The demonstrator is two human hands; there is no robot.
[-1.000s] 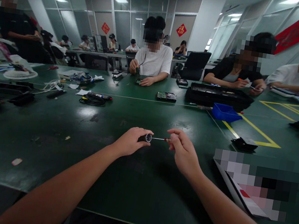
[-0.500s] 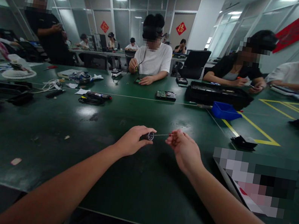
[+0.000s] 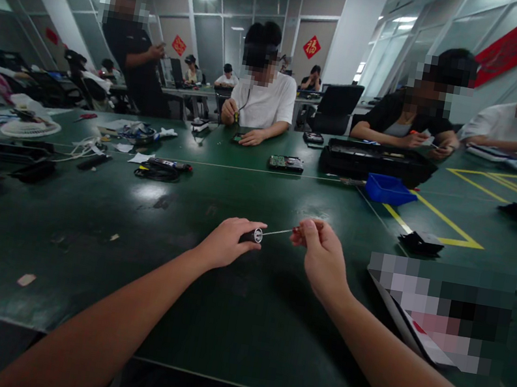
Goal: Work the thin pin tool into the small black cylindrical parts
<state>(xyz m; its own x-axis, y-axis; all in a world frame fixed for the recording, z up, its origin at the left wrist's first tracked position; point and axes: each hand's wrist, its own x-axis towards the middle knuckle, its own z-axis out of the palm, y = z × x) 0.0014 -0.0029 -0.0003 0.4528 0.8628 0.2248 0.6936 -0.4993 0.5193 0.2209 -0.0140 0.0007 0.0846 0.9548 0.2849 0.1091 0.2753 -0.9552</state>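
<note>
- A small dark cylinder (image 3: 254, 236) with a shiny ring at its end is held above the green table (image 3: 227, 320), near the middle of the view.
- A thin metal rod (image 3: 278, 231) runs from the ring end of the cylinder up and to the right, slightly tilted.
- The left hand (image 3: 226, 242) is curled around the cylinder, fingers closed on it, thumb on top.
- The right hand (image 3: 322, 257) pinches the far end of the rod between thumb and fingertips; a bit of red shows at the grip.
- The two hands are near each other, joined only by the rod.
- To the right on the table lies a flat white-edged panel (image 3: 397, 312), partly blurred.
- Farther off sit a small black part (image 3: 421, 242), a blue bin (image 3: 386, 190) and a long black tray (image 3: 377, 162).
- To the left lie a coil of black cable (image 3: 158, 171) and white scraps.
- Other people sit at the far side of the table; one stands at the left.
</note>
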